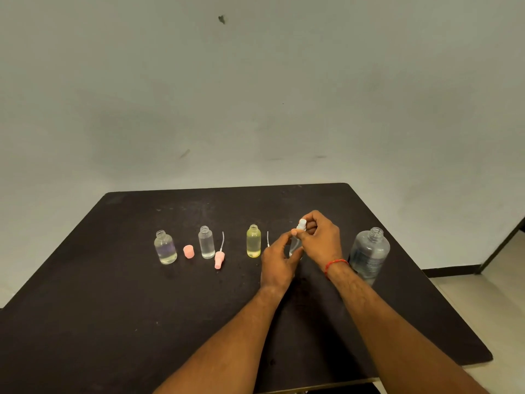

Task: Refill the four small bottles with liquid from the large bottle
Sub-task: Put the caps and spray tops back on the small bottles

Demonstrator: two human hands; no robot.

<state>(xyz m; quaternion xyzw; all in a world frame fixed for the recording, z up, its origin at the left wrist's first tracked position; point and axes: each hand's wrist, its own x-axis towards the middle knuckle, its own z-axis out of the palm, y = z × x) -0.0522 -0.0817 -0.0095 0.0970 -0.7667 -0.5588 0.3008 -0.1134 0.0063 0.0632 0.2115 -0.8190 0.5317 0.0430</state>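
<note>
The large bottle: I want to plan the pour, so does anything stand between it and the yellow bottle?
Yes. Both hands, left and right, and the small bottle they hold sit between the large bottle and the yellow bottle.

We are reaching both bare forearms forward, our left hand (277, 258) curling its fingers in a steadying grip, our right hand (319, 237) pinching thumb against fingertips just above it, wrists close together.
</note>
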